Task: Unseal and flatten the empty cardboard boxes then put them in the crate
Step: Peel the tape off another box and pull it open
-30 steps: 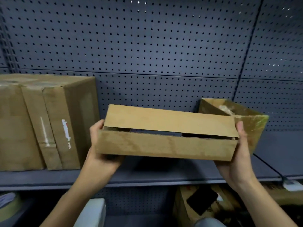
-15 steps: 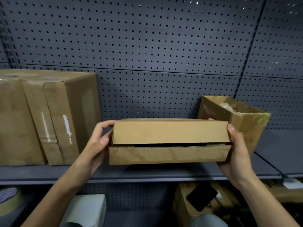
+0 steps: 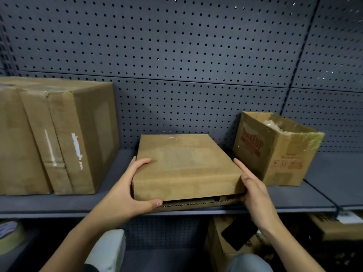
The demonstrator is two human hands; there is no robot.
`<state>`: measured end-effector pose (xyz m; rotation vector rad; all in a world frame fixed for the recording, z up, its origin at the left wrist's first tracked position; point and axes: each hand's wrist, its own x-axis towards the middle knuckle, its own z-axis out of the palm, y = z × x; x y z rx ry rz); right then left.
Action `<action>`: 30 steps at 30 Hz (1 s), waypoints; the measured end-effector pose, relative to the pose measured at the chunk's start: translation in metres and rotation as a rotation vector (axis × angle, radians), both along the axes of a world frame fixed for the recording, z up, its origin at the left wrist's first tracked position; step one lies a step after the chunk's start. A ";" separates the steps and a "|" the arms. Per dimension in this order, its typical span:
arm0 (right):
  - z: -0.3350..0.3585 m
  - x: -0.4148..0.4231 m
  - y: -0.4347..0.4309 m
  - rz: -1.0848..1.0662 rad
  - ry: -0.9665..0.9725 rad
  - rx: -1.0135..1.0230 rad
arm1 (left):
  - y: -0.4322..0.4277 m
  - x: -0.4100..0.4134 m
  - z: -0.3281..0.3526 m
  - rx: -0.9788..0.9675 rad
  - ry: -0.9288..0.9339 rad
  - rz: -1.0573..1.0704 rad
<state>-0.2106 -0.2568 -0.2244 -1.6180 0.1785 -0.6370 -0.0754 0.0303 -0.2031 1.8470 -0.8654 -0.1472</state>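
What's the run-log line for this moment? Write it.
flat cardboard box: front seam gaping, at shelf front | left hand: grips near-left corner | right hand: holds right side | not flattened

Matt brown cardboard box [image 3: 186, 165]; matt grey perforated metal shelf back [image 3: 176, 55].

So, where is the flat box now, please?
The flat box is centre in head view, at the shelf front, between the taped box and the open box.

flat box [image 3: 186, 165] plain brown; right box [image 3: 275, 152] brown, red print; pegboard [image 3: 176, 55] dark blue-grey, dotted holes; shelf [image 3: 294, 195] grey.
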 end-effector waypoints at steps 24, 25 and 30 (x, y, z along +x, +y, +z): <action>0.033 -0.029 0.006 -0.141 0.101 -0.794 | 0.012 -0.001 0.000 -0.002 -0.348 0.079; 0.031 -0.028 0.006 -0.157 0.086 -0.766 | 0.010 -0.001 0.000 -0.044 -0.322 0.082; 0.024 -0.017 0.014 -0.276 -0.026 -0.618 | -0.008 -0.005 -0.004 -0.268 -0.284 0.158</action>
